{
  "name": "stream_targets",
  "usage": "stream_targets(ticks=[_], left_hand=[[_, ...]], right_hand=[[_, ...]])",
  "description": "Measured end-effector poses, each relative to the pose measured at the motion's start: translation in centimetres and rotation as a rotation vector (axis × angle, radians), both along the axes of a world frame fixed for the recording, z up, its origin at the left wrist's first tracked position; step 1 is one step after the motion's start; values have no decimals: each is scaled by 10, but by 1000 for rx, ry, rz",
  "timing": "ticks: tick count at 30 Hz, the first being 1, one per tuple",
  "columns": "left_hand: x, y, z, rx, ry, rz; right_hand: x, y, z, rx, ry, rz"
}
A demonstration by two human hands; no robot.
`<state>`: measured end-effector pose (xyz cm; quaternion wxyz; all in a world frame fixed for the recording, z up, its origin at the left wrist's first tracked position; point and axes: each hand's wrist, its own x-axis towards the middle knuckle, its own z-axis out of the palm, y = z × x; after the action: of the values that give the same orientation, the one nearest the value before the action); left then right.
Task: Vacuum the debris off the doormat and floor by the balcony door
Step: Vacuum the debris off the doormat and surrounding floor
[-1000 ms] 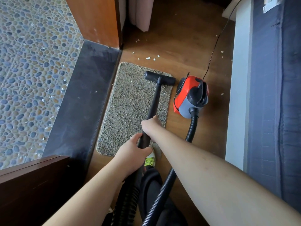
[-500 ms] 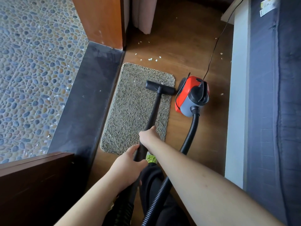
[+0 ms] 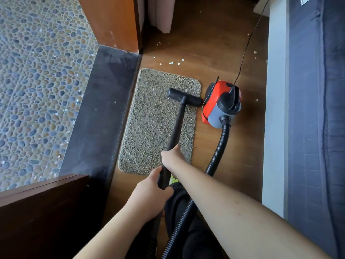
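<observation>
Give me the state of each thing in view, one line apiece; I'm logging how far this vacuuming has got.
Doormat: flat on the wood floor, a few pale flecks on it.
Nozzle: on the mat's far right part.
Wand: gripped by both hands.
Left hand: grips the wand's lower end.
Right hand: grips the wand higher up.
Vacuum: on the floor beside the mat, hose attached.
Debris: scattered beyond the mat, not picked up.

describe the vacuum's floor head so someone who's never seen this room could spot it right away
Find the shaggy grey-brown doormat lying on the wooden floor beside the dark door sill. Near its far right corner sits the floor head, a short black bar crossing the wand, just left of the red canister.
</observation>
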<state>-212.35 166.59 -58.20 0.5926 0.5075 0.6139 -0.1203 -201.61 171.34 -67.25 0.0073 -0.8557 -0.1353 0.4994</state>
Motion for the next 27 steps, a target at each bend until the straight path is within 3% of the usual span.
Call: stream_targets(ticks=[14, 27], left_hand=[[59, 45, -9, 0, -18, -27], [-8, 6, 14, 33, 37, -67]], right_hand=[[55, 46, -2, 106, 11, -60], [-8, 4, 4, 3, 84, -36]])
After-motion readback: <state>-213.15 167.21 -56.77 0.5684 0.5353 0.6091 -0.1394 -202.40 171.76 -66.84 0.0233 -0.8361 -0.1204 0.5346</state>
